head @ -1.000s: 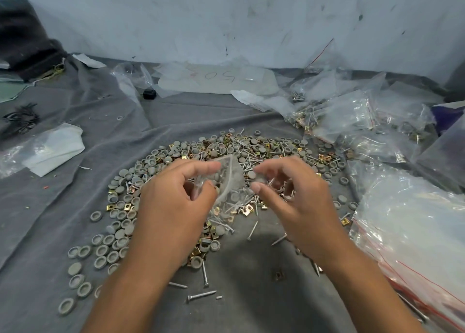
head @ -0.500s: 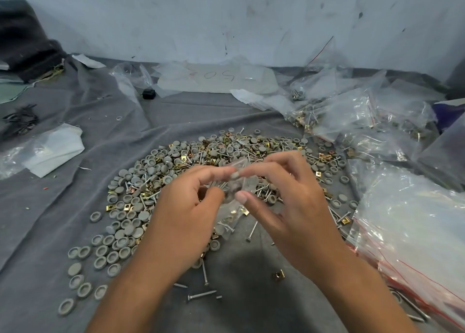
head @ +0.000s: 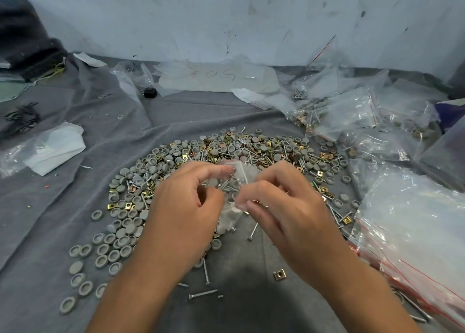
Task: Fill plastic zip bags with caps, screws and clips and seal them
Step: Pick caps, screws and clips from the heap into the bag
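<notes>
A small clear zip bag (head: 235,187) with screws and grey caps inside hangs between my hands above the grey cloth. My left hand (head: 186,209) pinches its left top edge with thumb and forefinger. My right hand (head: 281,207) pinches the right side of the bag's top. Under and behind the hands spreads a wide pile of grey caps (head: 130,187), silver screws (head: 254,154) and brass clips (head: 323,155). A single brass clip (head: 279,274) and loose screws (head: 203,294) lie near me.
Filled zip bags (head: 334,116) pile up at the back right. A stack of clear bags with red zip lines (head: 415,232) lies at the right. White plastic (head: 54,148) sits at the left, black clips (head: 21,116) beyond it. The wall runs behind.
The hands have come together on the bag's top. The right hand went from reaching at the bag's mouth to pinching its top edge. The bag hangs lower between the hands.
</notes>
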Action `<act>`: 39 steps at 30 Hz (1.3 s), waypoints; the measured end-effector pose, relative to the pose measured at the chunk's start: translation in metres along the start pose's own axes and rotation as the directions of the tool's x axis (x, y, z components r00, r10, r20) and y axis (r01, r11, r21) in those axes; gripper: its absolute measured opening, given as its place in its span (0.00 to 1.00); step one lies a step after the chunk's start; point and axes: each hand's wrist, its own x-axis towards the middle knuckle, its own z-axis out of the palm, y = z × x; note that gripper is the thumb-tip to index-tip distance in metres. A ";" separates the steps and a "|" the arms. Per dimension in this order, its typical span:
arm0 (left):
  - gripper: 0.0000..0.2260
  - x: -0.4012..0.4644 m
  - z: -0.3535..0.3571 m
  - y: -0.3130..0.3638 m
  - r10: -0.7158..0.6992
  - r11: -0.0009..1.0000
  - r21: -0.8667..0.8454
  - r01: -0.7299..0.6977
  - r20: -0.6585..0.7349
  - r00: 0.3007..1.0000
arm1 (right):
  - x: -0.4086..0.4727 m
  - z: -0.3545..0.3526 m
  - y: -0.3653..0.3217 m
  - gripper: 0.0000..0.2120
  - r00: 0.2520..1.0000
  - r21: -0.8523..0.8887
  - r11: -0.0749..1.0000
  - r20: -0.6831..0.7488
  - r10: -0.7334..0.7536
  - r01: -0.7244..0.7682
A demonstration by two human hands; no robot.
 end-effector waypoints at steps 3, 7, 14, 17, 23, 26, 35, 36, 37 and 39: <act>0.17 -0.001 -0.003 0.000 0.041 0.999 0.038 -0.038 -0.063 0.997 | 0.001 0.004 -0.002 0.09 0.997 0.041 0.998 -0.067 -0.037 0.040; 0.15 0.000 -0.004 -0.002 0.048 0.998 0.045 -0.042 -0.152 0.987 | 0.000 -0.008 0.038 0.06 0.942 0.041 0.947 -0.090 0.322 -0.320; 0.11 0.002 -0.001 -0.002 0.043 0.998 0.059 -0.035 -0.148 0.988 | -0.017 0.004 0.079 0.11 0.688 -0.288 0.760 0.323 0.650 -0.582; 0.11 0.002 0.001 0.000 0.046 0.997 0.060 -0.040 -0.111 0.993 | -0.012 0.012 0.075 0.12 0.703 -0.335 0.789 0.362 0.612 -0.514; 0.18 0.000 0.005 0.003 0.023 0.999 0.040 -0.020 -0.063 0.998 | -0.013 0.016 0.078 0.09 0.744 -0.289 0.810 0.323 0.585 -0.511; 0.20 -0.001 0.007 0.005 0.021 0.999 0.046 -0.019 -0.050 0.999 | -0.012 0.017 0.078 0.15 0.750 -0.312 0.805 0.304 0.588 -0.505; 0.20 -0.001 0.009 0.006 0.041 0.995 0.096 -0.041 0.008 0.999 | 0.001 0.005 0.060 0.07 0.881 -0.030 0.882 0.045 0.471 -0.471; 0.20 -0.001 0.010 0.005 0.042 0.995 0.095 -0.044 0.015 0.999 | 0.006 0.000 0.050 0.06 0.917 0.046 0.918 -0.045 0.395 -0.393; 0.20 -0.001 0.011 0.005 0.045 0.994 0.094 -0.047 0.023 0.999 | 0.009 -0.004 0.039 0.06 0.943 0.090 0.948 -0.110 0.314 -0.305; 0.20 0.000 0.012 0.004 0.058 0.994 0.096 -0.061 0.040 0.998 | 0.011 -0.005 0.021 0.09 0.975 0.109 0.981 -0.141 0.174 -0.160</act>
